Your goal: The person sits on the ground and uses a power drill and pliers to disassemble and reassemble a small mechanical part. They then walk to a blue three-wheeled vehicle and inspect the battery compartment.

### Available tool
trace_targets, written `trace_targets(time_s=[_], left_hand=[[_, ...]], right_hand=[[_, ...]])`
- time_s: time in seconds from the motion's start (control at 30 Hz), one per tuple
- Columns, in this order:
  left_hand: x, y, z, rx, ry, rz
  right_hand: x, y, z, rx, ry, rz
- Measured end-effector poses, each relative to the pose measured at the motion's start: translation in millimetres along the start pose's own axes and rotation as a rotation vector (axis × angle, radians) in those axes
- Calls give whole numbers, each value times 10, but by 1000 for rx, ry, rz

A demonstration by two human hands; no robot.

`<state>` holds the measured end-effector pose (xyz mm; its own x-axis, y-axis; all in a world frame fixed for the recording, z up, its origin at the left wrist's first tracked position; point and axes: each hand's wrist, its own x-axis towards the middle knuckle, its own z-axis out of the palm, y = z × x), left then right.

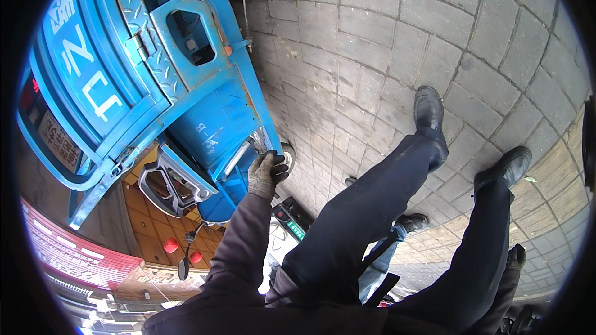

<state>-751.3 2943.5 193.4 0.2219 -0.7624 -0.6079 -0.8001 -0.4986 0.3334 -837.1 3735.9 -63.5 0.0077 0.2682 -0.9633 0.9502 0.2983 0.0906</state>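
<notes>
My left hand point(266, 172), in a grey work glove with dark fingertips, is beside the low side of a blue three-wheeled cargo vehicle point(205, 111). Its fingers are loosely bent and apart, with nothing plainly held. Just beyond the fingertips are a pale bar point(236, 159) and a whitish, shiny patch point(256, 139) on the blue bodywork; whether I touch them cannot be made out. My right hand point(515, 257), also gloved, hangs low at the far right next to my leg. It shows nearly edge-on, so its grip is unclear.
The vehicle's ribbed blue cargo box point(81, 56) and tread-plate edge point(149, 37) fill the upper left. A round mirror point(183, 269) sticks out below. Grey paving point(360, 37) lies around my black shoes point(428, 108). Another person's jeans-clad leg point(379, 267) shows between my legs.
</notes>
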Motion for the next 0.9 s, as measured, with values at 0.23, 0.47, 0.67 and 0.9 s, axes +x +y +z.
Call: trace_targets(time_s=[0.23, 0.47, 0.67, 0.9], left_hand=[[-204, 891, -564, -518, 160, 224], [-1068, 2166, -2128, -693, 566, 824], [-1119, 2804, -3040, -580, 683, 1065], [-817, 3229, -2961, -892, 714, 928]], right_hand=[[-600, -1416, 588, -75, 103, -254], [-3233, -3590, 3576, -89, -476, -602], [-4778, -4557, 5576, -531, -651, -1008], [-4356, -5908, 7121, -405, -738, -1177]])
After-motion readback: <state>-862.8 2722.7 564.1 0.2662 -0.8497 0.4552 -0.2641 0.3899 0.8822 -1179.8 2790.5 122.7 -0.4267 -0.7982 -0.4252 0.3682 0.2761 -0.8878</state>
